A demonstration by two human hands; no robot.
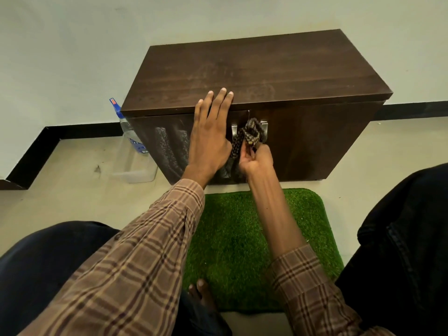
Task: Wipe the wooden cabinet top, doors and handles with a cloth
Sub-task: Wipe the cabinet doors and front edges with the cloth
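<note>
Head view. One wooden cabinet stands against the wall, directly ahead of both my hands. It has two doors and two metal handles, which sit side by side at the centre seam.

My left hand lies flat with straight fingers, fingertips resting on the front edge of the cabinet top, palm over the upper part of the left door. My right hand is just beside it, lower down, fingers pinching one checked cloth. The cloth is bunched over the handles, mostly covering the right one.

One plastic bottle stands on the floor left of my left hand, touching or nearly touching the cabinet's left corner. One green mat lies below my forearms. The cabinet top beyond my left fingertips is bare to its far edge.
</note>
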